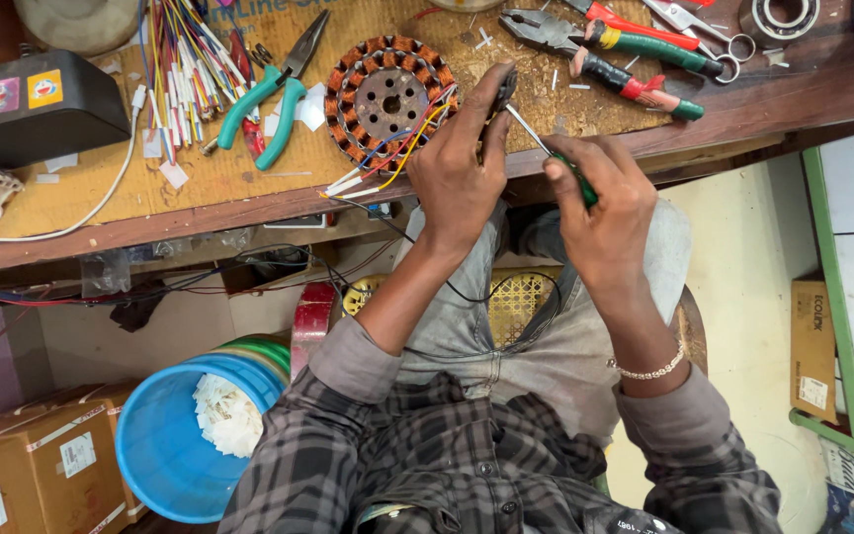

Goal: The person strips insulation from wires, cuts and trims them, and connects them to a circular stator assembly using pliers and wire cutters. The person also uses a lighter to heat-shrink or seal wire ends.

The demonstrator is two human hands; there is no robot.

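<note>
A round motor stator [387, 99] with copper windings lies on the workbench [200, 188], coloured wires trailing from its near side. My left hand [457, 163] pinches a small dark part [502, 91] just right of the stator. My right hand [600, 203] grips a green-handled screwdriver [555, 153], whose metal shaft points up-left to that dark part.
Green-handled pliers [274, 104] and a bundle of coloured wires [180, 69] lie left of the stator. More pliers and cutters [635, 59] sit at the back right. A black box [32, 109] is at the left. A blue bucket [165, 445] and cardboard boxes [37, 465] stand below.
</note>
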